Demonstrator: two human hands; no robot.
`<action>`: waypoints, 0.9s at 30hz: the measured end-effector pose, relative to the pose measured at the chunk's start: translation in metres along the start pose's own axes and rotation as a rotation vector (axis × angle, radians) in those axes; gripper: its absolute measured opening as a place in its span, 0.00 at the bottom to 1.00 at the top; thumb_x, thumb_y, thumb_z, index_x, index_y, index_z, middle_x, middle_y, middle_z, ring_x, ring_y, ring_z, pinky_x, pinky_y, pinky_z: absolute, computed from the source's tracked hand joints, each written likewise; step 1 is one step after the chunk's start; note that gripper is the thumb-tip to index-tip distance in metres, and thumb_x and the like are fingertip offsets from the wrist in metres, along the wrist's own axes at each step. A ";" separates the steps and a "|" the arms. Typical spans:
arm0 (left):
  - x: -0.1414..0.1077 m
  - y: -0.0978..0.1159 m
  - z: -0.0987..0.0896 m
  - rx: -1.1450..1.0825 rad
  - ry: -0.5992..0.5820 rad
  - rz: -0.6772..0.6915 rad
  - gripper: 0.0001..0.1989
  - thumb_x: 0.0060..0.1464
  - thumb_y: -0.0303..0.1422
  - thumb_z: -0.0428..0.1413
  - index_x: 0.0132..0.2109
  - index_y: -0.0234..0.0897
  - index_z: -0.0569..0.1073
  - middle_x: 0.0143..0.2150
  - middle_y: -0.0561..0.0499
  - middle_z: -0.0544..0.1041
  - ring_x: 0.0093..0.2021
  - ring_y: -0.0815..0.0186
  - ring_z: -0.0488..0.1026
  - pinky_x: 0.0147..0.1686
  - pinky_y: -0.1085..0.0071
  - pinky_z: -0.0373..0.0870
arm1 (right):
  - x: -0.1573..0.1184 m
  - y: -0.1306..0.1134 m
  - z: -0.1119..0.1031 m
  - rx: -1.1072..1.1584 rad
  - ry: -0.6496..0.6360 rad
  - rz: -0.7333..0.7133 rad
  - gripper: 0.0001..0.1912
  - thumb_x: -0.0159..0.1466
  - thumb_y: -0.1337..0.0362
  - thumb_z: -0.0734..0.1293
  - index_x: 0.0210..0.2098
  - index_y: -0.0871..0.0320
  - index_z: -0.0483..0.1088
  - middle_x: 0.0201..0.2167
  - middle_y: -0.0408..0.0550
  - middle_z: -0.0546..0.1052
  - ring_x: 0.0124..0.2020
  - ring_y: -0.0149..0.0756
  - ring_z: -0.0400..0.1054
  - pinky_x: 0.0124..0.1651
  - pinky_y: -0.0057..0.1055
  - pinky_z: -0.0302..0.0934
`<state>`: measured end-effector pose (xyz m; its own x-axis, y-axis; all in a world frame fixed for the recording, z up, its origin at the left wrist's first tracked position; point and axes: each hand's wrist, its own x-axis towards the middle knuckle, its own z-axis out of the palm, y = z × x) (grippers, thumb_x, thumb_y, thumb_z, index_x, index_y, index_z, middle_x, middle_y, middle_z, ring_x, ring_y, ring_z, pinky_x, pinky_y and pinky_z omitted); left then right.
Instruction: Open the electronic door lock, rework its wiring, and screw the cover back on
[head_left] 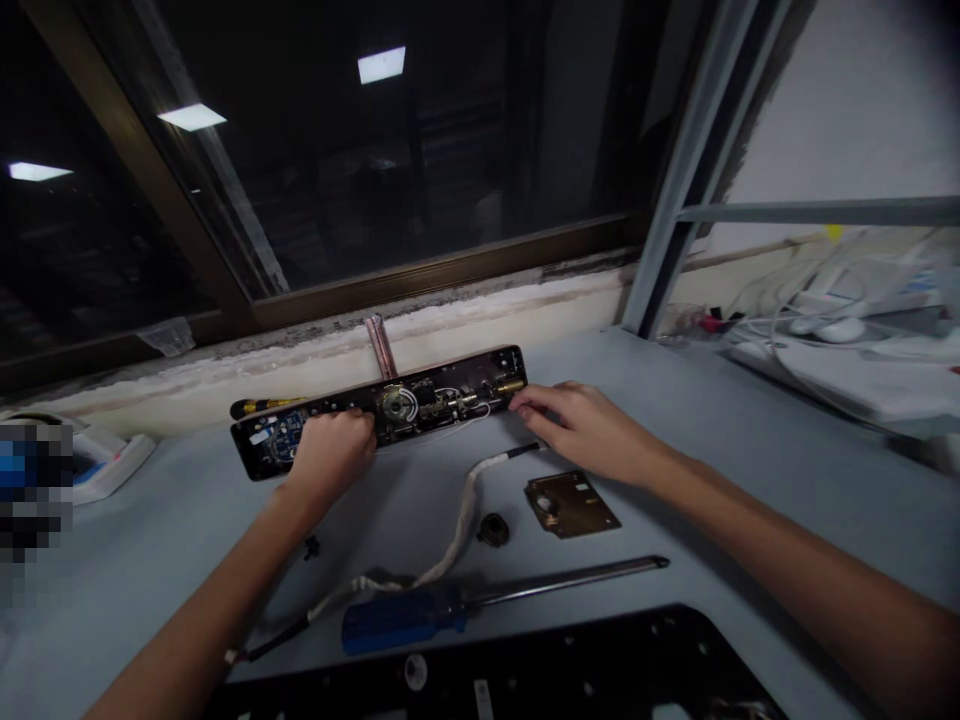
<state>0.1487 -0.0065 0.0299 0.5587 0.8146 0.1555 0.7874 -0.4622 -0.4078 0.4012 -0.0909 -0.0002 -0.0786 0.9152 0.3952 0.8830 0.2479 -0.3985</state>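
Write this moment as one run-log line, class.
left hand: on open black housing | right hand: at housing's right end | screwdriver: on table | metal plate: on table | cable: on table

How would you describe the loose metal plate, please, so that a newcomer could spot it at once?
On the grey-blue table, look between the right hand and the screwdriver with the blue handle. The metal plate lies there, brownish and flat. Its straight edges and corners set it apart from the smaller, rounded dark part beside it.
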 end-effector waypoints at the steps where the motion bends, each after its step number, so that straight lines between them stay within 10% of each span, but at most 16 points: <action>1: 0.000 0.001 0.000 -0.010 -0.006 -0.019 0.16 0.52 0.30 0.43 0.34 0.34 0.75 0.35 0.41 0.77 0.35 0.52 0.75 0.31 0.63 0.69 | 0.000 0.000 0.000 -0.002 0.001 -0.002 0.12 0.61 0.66 0.55 0.36 0.57 0.69 0.26 0.44 0.73 0.26 0.31 0.65 0.31 0.27 0.56; 13: -0.004 0.012 0.000 -0.089 -0.037 -0.251 0.16 0.52 0.33 0.42 0.35 0.36 0.75 0.31 0.41 0.77 0.33 0.52 0.75 0.28 0.65 0.67 | 0.000 -0.002 -0.001 -0.008 0.044 0.001 0.13 0.60 0.65 0.55 0.36 0.58 0.69 0.25 0.45 0.73 0.24 0.31 0.64 0.30 0.26 0.56; 27: -0.005 0.009 0.003 -0.059 -0.042 -0.189 0.17 0.54 0.32 0.41 0.38 0.36 0.74 0.33 0.41 0.77 0.33 0.54 0.75 0.28 0.66 0.66 | -0.001 0.001 0.000 -0.014 0.039 -0.004 0.13 0.61 0.64 0.55 0.36 0.57 0.69 0.26 0.45 0.74 0.26 0.32 0.66 0.31 0.28 0.57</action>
<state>0.1520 -0.0138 0.0231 0.3891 0.9022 0.1861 0.8920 -0.3186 -0.3209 0.4020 -0.0920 -0.0008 -0.0641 0.9010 0.4290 0.8891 0.2468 -0.3855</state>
